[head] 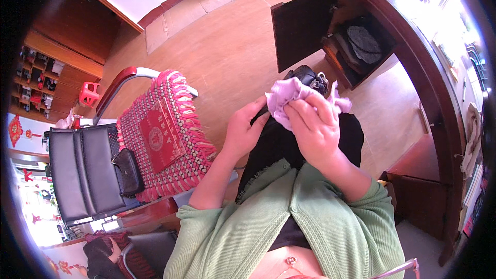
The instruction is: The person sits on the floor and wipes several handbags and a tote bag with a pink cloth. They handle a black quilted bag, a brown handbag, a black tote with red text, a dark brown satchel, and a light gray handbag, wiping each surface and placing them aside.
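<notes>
My right hand (316, 124) grips a crumpled light purple cloth (286, 95), with part of it sticking out past my knuckles on the right. Close beside it, my left hand (246, 126) pinches the edge of a black object (259, 114) between thumb and fingers. The cloth and my dark clothing hide most of that object, so its kind is unclear. Just beyond the cloth shows a shiny black item (303, 74) with a silvery metal fitting (321, 82). Whether it is joined to what I hold cannot be seen.
To the left stands an armchair (85, 170) with a pink woven seat cover (130, 124), a red booklet (162, 135) and a black pouch (128, 172). A cabinet door (304, 27) hangs ajar under the desk (416, 33). Another person's hand (114, 250) appears lower left.
</notes>
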`<action>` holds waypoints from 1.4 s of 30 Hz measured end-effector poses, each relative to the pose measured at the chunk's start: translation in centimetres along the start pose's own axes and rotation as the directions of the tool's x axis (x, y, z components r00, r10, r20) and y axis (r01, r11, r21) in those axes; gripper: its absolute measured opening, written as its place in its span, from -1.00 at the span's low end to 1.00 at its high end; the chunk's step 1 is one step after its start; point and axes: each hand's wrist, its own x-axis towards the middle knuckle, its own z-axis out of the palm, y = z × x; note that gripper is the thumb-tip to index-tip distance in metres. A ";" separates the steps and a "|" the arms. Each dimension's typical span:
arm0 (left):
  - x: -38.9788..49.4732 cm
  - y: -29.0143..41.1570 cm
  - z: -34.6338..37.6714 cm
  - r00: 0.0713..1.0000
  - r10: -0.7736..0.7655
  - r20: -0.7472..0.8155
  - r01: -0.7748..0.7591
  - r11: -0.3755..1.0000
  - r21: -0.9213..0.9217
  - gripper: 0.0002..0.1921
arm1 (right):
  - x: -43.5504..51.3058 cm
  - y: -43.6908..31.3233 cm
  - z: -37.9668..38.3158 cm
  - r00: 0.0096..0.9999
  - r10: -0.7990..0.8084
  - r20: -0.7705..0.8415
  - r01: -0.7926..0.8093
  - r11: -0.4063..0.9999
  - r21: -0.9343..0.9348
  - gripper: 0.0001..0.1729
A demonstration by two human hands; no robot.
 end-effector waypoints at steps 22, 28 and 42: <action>1.8 0.3 2.5 0.991 -0.126 -0.040 0.113 0.966 -0.233 -0.71 | -2.1 2.2 -1.3 0.974 0.190 0.127 -0.177 0.978 -0.107 -0.71; 1.8 0.2 2.7 0.994 0.011 -0.106 -0.022 0.995 -0.096 -0.72 | -3.1 0.4 -0.1 0.998 0.013 0.065 -0.014 1.000 0.010 -0.73; 1.0 1.0 -0.7 0.985 0.162 0.065 -0.167 0.982 0.084 -0.67 | -1.5 3.7 -1.0 0.967 0.096 0.236 -0.156 0.955 0.252 -0.79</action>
